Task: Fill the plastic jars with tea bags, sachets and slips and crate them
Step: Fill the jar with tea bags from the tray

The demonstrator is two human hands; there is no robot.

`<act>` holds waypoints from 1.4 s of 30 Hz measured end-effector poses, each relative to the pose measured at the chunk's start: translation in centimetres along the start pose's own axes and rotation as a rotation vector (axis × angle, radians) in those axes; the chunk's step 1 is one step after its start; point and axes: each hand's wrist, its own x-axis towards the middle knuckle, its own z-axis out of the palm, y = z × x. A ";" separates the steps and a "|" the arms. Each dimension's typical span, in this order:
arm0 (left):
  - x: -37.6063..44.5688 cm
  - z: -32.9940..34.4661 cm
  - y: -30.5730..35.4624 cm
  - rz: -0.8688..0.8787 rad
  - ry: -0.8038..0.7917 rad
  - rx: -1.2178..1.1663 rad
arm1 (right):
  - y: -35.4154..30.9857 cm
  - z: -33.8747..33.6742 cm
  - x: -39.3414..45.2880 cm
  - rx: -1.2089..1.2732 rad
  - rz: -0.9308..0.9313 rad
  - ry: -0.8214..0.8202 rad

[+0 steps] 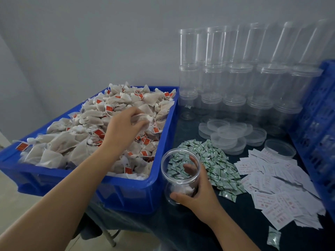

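Observation:
A blue bin (126,192) on the left is heaped with beige tea bags (76,140) bearing red tags. My left hand (125,126) reaches over the heap, its fingers closed on a tea bag near the bin's right side. My right hand (197,189) grips an open clear plastic jar (179,176) standing just right of the bin; a few tea bags lie at its bottom. Green-and-white sachets (217,167) are piled behind the jar. White printed slips (277,185) are spread to the right.
Stacks of empty clear jars (239,78) stand against the back wall. Loose clear lids (230,134) lie in front of them. A blue crate (319,127) lines the right edge. One stray sachet (273,238) lies at the front right.

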 end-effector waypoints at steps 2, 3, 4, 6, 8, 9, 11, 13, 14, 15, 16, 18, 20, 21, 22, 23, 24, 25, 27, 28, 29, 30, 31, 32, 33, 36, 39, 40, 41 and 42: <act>-0.2 -0.8 1.8 0.017 -0.018 -0.146 | 0.1 0.0 0.0 0.000 0.002 -0.001; -0.4 -1.1 2.7 0.017 -0.030 -0.218 | 0.1 0.0 0.0 -0.001 0.005 -0.002; -0.6 -1.3 3.6 0.015 -0.044 -0.288 | 0.1 0.0 0.0 -0.001 0.008 -0.003; -1.2 -1.5 5.1 0.028 -0.097 -0.382 | 0.2 0.0 0.0 0.002 0.011 -0.002; -2.0 -1.6 6.3 0.080 -0.197 -0.401 | 0.3 -0.1 0.0 -0.001 0.008 -0.001; -2.4 -1.6 6.7 0.113 -0.264 -0.393 | 0.4 -0.1 0.0 -0.002 0.008 -0.001; -3.1 -1.7 7.4 0.194 -0.417 -0.307 | 0.5 -0.1 0.0 0.000 0.014 0.003; -3.5 -1.4 7.9 0.328 -0.522 -0.078 | 0.6 0.0 0.2 -0.010 0.019 0.008; -3.6 -1.1 8.1 0.407 -0.543 0.059 | 0.6 0.0 0.3 -0.010 0.018 0.008; -3.8 -0.8 8.3 0.470 -0.557 0.179 | 0.6 0.1 0.3 -0.001 0.016 0.007; -3.9 -0.5 8.6 0.504 -0.572 0.267 | 0.6 0.1 0.4 0.013 0.011 0.006; -4.1 0.0 9.2 0.520 -0.620 0.369 | 0.5 0.2 0.4 0.035 -0.005 0.007; -4.3 0.4 9.8 0.514 -0.667 0.422 | 0.4 0.2 0.4 0.046 -0.007 0.005; -4.3 0.6 10.0 0.502 -0.688 0.440 | 0.4 0.2 0.5 0.048 -0.008 0.001; -4.3 0.8 10.1 0.487 -0.709 0.461 | 0.4 0.2 0.5 0.048 -0.010 -0.005; -4.3 1.0 10.3 0.472 -0.730 0.487 | 0.4 0.1 0.6 0.049 -0.016 -0.010; -4.2 1.2 10.5 0.461 -0.748 0.520 | 0.4 0.1 0.6 0.050 -0.021 -0.015; -4.2 1.4 10.7 0.450 -0.767 0.560 | 0.5 0.1 0.6 0.052 -0.023 -0.018; -4.1 1.8 11.1 0.423 -0.811 0.647 | 0.6 0.0 0.6 0.058 -0.027 -0.027; -4.1 2.0 11.3 0.417 -0.834 0.693 | 0.6 0.0 0.6 0.056 -0.034 -0.033; -4.1 2.2 11.5 0.417 -0.853 0.734 | 0.6 -0.1 0.6 0.050 -0.038 -0.034; -4.1 2.4 11.6 0.415 -0.876 0.767 | 0.6 -0.1 0.5 0.043 -0.037 -0.030; -4.1 2.8 11.8 0.412 -0.907 0.782 | 0.6 -0.1 0.5 0.037 -0.035 -0.026; -4.0 3.1 11.8 0.409 -0.945 0.797 | 0.5 0.0 0.5 0.033 -0.038 -0.024; -3.9 3.4 11.9 0.403 -0.988 0.812 | 0.5 0.0 0.5 0.028 -0.044 -0.021; -3.6 4.4 12.0 0.363 -1.135 0.819 | 0.5 -0.1 0.6 0.019 -0.048 -0.023; -3.4 4.9 11.9 0.343 -1.209 0.826 | 0.7 -0.1 0.7 0.019 -0.036 -0.029; -3.3 5.1 11.7 0.327 -1.236 0.822 | 0.8 -0.1 0.7 0.015 -0.031 -0.027; -3.2 5.4 11.5 0.293 -1.265 0.818 | 0.9 -0.1 0.7 0.012 -0.025 -0.025; -3.1 5.6 11.2 0.254 -1.286 0.804 | 0.9 -0.1 0.7 0.011 -0.021 -0.026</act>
